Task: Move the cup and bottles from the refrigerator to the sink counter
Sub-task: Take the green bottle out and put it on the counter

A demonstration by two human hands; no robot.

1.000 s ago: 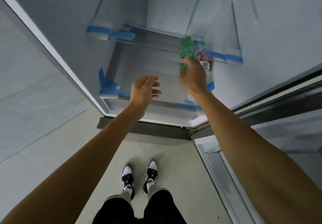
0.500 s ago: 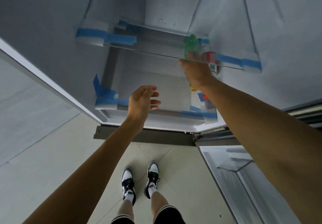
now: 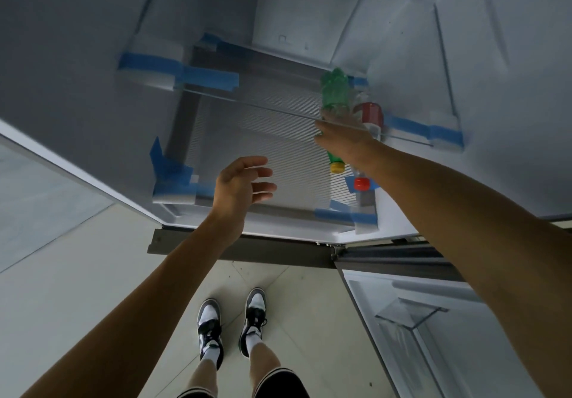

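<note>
A green bottle (image 3: 334, 89) with a yellow cap (image 3: 336, 167) stands at the right side of the open refrigerator, crossed by a glass shelf edge (image 3: 263, 105). Beside it on the right is a clear bottle with a red label (image 3: 369, 112) and a red cap (image 3: 361, 184). My right hand (image 3: 345, 142) reaches in and wraps round the green bottle's upper body, hiding its middle. My left hand (image 3: 243, 185) hovers at the fridge's front with relaxed fingers, holding nothing. No cup is visible.
Blue tape (image 3: 204, 77) holds foam blocks on the shelf ends. The open refrigerator door with a clear door bin (image 3: 410, 315) stands at the lower right. The pale tiled floor (image 3: 93, 273) and my shoes lie below.
My right hand has slid further in along the green bottle, so both caps now show below my wrist. My left hand has stayed hovering at the front.
</note>
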